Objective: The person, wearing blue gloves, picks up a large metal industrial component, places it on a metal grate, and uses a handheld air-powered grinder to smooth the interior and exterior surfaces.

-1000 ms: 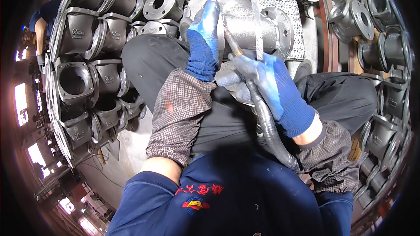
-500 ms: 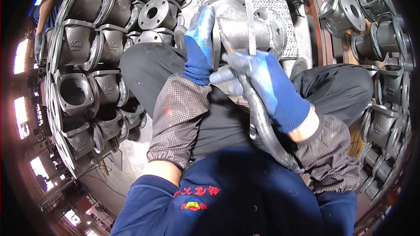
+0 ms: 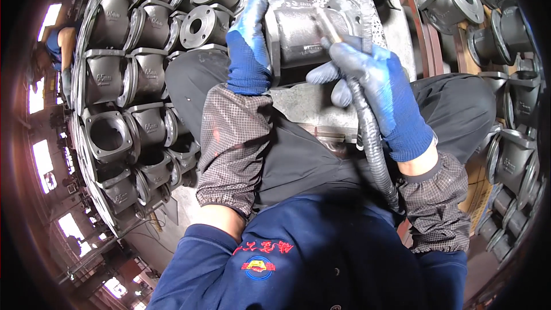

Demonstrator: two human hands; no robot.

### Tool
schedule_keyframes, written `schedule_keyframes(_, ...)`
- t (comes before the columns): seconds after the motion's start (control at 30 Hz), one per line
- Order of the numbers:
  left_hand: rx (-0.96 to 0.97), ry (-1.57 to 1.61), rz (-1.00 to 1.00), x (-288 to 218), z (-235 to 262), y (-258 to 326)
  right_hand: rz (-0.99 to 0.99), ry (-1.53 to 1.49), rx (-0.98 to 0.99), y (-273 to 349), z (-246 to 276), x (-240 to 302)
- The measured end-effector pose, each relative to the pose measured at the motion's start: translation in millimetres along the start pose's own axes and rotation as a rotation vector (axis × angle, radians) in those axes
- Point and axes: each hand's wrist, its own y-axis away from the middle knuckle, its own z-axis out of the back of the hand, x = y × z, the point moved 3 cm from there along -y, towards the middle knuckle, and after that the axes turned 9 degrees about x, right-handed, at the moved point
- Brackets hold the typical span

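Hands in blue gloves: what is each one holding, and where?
The left hand grips the grey metal casting by its left end. The right hand holds a hose-fed tool near its tip.

Daylight is streaming through windows (image 3: 43, 163) at left, as stacked grey flanged castings (image 3: 135, 74) are crowding the workshop floor (image 3: 189, 206).

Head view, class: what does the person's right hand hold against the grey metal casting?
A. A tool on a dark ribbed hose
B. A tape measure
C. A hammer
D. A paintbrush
A. The right hand grips a tool whose dark ribbed hose trails down past the wrist, its tip against the casting that the left hand steadies.
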Motion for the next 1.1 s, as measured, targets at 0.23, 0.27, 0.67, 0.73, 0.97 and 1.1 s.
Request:
schedule_keyframes(0.23,0.08,0.414,0.098,12.9,3.4,-32.1,-0.096,-0.166,0.158,-22.4,-14.7,-22.6)
schedule_keyframes(0.27,0.089,0.426,0.101,17.7,-5.2,-33.5,-0.087,-0.086,0.171,-28.8,-11.1,-28.5)
schedule_keyframes(0.67,-0.064,0.405,0.104,18.2,42.5,-41.5,-0.18,-0.413,0.115,-34.9,-45.5,-60.3)
schedule_keyframes(0.73,-0.061,0.388,0.046,19.5,46.2,-40.7,-0.201,-0.343,0.102,-37.4,-47.1,-50.2)
schedule_keyframes(0.97,-0.023,0.468,0.119,21.1,55.9,-43.7,-0.274,-0.262,0.13,-18.1,-34.7,-69.6)
schedule_keyframes(1.1,-0.104,0.495,0.129,23.3,37.2,-43.1,-0.187,-0.343,0.147,-40.8,-37.7,-71.0)
